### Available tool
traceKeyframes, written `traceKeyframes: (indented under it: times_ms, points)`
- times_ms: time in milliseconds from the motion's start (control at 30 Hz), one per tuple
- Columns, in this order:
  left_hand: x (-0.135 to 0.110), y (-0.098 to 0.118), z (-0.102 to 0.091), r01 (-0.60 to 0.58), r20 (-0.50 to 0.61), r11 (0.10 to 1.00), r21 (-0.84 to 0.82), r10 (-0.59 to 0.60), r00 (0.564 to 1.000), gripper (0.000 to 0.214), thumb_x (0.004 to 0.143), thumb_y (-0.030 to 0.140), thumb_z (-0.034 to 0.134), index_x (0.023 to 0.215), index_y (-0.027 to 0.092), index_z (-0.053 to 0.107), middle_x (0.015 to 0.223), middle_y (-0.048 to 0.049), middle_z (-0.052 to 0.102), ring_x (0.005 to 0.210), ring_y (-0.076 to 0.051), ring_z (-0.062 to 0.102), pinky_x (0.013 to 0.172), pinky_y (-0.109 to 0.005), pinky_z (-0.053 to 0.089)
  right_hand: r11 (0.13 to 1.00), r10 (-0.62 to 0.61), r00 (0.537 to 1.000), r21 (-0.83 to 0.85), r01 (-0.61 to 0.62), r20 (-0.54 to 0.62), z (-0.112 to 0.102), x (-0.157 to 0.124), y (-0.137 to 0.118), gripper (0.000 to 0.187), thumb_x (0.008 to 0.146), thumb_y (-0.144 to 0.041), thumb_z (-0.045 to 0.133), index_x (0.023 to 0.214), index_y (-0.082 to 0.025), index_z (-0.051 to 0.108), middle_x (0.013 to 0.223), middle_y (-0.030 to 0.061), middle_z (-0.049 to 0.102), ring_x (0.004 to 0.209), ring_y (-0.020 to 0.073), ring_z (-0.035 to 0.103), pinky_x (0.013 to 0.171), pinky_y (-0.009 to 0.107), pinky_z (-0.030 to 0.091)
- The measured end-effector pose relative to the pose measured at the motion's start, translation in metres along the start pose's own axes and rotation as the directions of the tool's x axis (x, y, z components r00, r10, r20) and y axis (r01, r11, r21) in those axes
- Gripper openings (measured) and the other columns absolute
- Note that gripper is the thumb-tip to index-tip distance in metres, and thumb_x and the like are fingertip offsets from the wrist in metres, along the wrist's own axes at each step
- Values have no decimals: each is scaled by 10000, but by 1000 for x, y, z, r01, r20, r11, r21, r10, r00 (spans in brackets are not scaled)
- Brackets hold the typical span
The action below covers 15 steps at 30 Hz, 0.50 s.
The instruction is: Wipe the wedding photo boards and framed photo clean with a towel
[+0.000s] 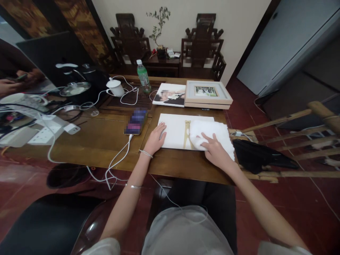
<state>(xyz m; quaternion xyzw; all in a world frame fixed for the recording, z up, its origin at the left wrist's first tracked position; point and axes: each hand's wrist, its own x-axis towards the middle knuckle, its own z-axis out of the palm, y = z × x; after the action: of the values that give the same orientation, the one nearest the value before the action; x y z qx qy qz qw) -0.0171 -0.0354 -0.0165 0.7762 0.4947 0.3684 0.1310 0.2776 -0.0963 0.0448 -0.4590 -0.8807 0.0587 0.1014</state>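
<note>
A white rectangular board or album [174, 131] with a tan animal figure [187, 131] on it lies flat on the wooden table. My left hand [156, 137] rests at its left edge, fingers stretched out, holding nothing. At the right end, a fluffy white cloth [216, 132] covers part of the board and spills past its edge. My right hand [214, 150] presses on this cloth, fingers gripping into a bunched fold. The board's right portion is hidden under the cloth.
Behind the board lie a photo print [170, 95] and stacked frames [208, 94]. A charging phone [136, 121], a green-labelled bottle [143, 76], a lidded white cup [115, 87] and a power strip [47, 129] with cables stand to the left. Another person's hands [20, 79] hold a phone at far left.
</note>
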Motion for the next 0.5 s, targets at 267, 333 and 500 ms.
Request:
traceKeyframes:
  times_ms: [267, 333, 500]
  points:
    - [-1, 0, -1, -1, -2, 1000, 4, 1, 1000, 353, 918, 245, 444, 1215, 106, 576, 1367, -172, 538, 1329, -269, 449, 1125, -488, 350, 998, 34, 999, 56, -36, 42, -9, 10, 16, 415, 650, 35, 381, 912, -145, 647, 1374, 186, 518, 1330, 280, 425, 1124, 553, 237]
    - [-1, 0, -1, 2, -4, 1000, 7, -2, 1000, 352, 917, 246, 445, 1214, 110, 577, 1367, -166, 539, 1329, -264, 450, 1125, -484, 351, 996, 51, 998, 70, -54, 37, -8, 25, 23, 400, 652, 27, 386, 903, -141, 648, 1345, 189, 549, 1333, 284, 419, 1119, 551, 229]
    - [-1, -1, -1, 7, 3, 1000, 13, -7, 1000, 355, 918, 252, 446, 1215, 110, 578, 1367, -164, 541, 1330, -262, 448, 1124, -478, 354, 995, 85, 996, 54, -85, -1, -5, 55, 31, 394, 668, 26, 369, 881, -148, 652, 1202, 159, 659, 1349, 273, 400, 1093, 546, 240]
